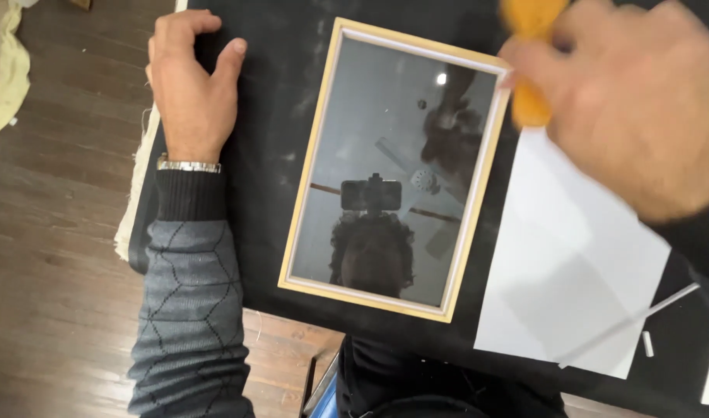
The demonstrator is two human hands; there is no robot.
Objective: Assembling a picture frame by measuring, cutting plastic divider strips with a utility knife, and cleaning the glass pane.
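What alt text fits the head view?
A light wooden picture frame with reflective dark glass lies on a black cloth-covered table. The left hand rests flat on the cloth beside it, while the blurred right hand holds an orange object at the frame's upper right corner, above a white paper sheet.

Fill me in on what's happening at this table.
A person sits at a black-covered table with a pale wood picture frame lying flat in front of them, its glass reflecting the room. The left hand rests palm-down on the cloth left of the frame, holding nothing. The right hand, blurred, grips an orange object over the frame's upper right corner. A white sheet of paper lies to the frame's right.
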